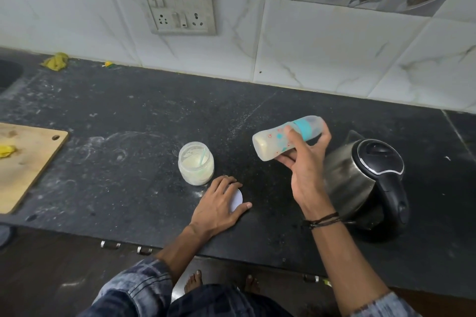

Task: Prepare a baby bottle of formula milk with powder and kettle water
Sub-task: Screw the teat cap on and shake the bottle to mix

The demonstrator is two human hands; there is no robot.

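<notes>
Right hand [306,162] wraps the sideways baby bottle [273,143], kettle [365,183] just right; left hand [219,203] lies flat, fingers relaxed, on the white lid [237,199].

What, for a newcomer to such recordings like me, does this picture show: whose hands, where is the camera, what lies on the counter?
No machine here: a person wears a camera on the head, looking down at their own hands. The right hand grips a baby bottle, tipped nearly sideways above the dark counter, milky liquid inside. The left hand rests flat on a round white lid. Beside it stands an open jar of pale powder, a steel kettle on the right, a wooden board far left.
</notes>
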